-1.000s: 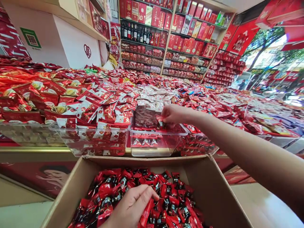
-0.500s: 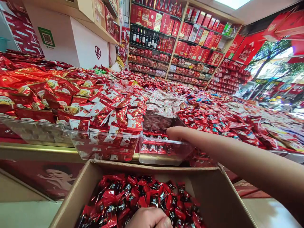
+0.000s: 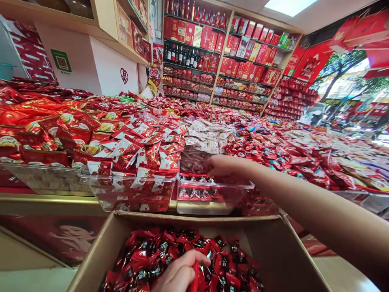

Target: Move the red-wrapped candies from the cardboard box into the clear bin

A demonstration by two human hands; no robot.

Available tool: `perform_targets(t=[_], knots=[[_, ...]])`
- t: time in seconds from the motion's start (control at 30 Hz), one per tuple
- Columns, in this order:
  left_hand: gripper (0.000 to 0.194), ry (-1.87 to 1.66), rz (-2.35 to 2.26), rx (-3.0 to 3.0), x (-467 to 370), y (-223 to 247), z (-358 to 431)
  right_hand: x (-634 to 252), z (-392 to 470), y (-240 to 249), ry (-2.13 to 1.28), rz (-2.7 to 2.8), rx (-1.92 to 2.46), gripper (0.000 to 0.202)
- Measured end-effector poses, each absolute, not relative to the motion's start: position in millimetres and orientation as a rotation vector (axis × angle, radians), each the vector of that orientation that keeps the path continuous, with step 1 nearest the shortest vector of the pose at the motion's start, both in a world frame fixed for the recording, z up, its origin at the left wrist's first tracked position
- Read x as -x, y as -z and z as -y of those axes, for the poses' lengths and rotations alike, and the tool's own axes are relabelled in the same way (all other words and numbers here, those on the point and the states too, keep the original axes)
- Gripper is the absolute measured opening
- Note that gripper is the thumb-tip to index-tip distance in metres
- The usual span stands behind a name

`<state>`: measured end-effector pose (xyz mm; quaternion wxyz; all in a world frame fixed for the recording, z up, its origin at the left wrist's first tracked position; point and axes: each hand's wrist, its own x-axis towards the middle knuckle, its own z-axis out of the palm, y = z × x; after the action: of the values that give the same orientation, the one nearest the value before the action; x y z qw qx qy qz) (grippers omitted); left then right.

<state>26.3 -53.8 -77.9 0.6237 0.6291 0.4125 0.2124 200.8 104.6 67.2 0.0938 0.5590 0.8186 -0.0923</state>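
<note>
Inside an open cardboard box (image 3: 91, 259) lie many small wrapped candies (image 3: 152, 259), red with black middles. My left hand (image 3: 179, 271) is low among them, thumb and fingers closed round a red-wrapped candy (image 3: 195, 275). My right arm reaches across from the right. At its end, my right hand (image 3: 226, 167) hangs over a clear plastic bin (image 3: 209, 209); its fingers are blurred and partly hidden, so what they hold is unclear. Along the bin's front, similar red and black candies (image 3: 194, 192) stand in a neat row.
Left of that bin, another clear bin (image 3: 127, 198) is heaped with red and white packets (image 3: 148, 150). White packets (image 3: 209, 134) lie behind, and red ones (image 3: 291, 154) spread rightward. Shelves (image 3: 217, 73) with bottles and red boxes line the back wall.
My left hand has lifted slightly and turned, and a red candy now shows in its grip. My right hand has moved slightly left and up over the bin. The view has shifted slightly.
</note>
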Motion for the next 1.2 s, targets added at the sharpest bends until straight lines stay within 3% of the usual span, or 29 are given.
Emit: perform_targets(t=[0.13,0.33,0.5,0.6,0.7,1.07,1.2], knots=[[0.021,-0.75,-0.727,-0.897,-29.4,69.4,53.6,-207.9,-39.0,-88.4,0.29,-3.116,-1.793,0.019],[0.011,-0.974,-0.82,-0.737,-45.7,54.0,61.1,-208.8,55.5,-7.9,1.462,-2.77,-1.813,0.021],[0.009,-0.931,-0.747,-0.723,-49.0,60.4,62.5,-214.5,53.2,43.9,2.358,-2.344,-1.972,0.025],[0.011,-0.962,-0.771,-0.774,-49.8,61.1,61.3,-214.7,52.2,53.3,2.727,-2.098,-1.782,0.034],[0.014,-0.97,-0.813,-0.843,-49.5,63.2,59.4,-209.8,55.6,58.9,2.816,-2.07,-1.614,0.032],[0.024,-0.809,-0.985,-1.106,-50.5,67.7,59.5,-207.4,53.8,69.7,2.725,-2.264,-1.87,0.022],[0.019,-0.926,-1.081,-1.56,-44.5,65.9,58.2,-197.7,59.0,66.9,2.969,-2.141,-1.809,0.026]])
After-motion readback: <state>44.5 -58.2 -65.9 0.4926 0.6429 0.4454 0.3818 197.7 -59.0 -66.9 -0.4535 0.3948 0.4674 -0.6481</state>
